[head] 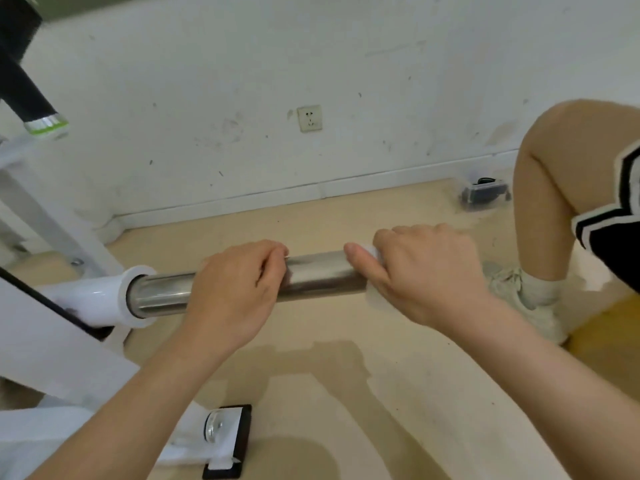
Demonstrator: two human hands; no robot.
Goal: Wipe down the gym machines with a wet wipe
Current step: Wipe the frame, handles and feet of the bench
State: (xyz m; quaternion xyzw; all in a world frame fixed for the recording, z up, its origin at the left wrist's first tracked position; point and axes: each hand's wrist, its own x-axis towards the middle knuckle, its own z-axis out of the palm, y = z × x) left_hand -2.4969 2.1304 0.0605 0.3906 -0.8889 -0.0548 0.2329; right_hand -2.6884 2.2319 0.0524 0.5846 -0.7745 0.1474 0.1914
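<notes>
A shiny steel bar [322, 275] juts out to the right from a white collar [133, 294] on the white gym machine frame [52, 344]. My left hand [235, 289] is wrapped over the middle of the bar. My right hand [426, 271] covers the bar's outer end with a white wet wipe [377, 299] pressed around it; only the wipe's edges show under the palm and by the thumb. A short bare stretch of bar lies between the two hands.
A white wall with a socket [309, 118] stands close behind. My right knee [561, 174] and shoe [530, 299] are at the right. A dark wipe packet [485, 194] lies by the skirting. The machine's black foot [228, 441] rests on the beige floor below.
</notes>
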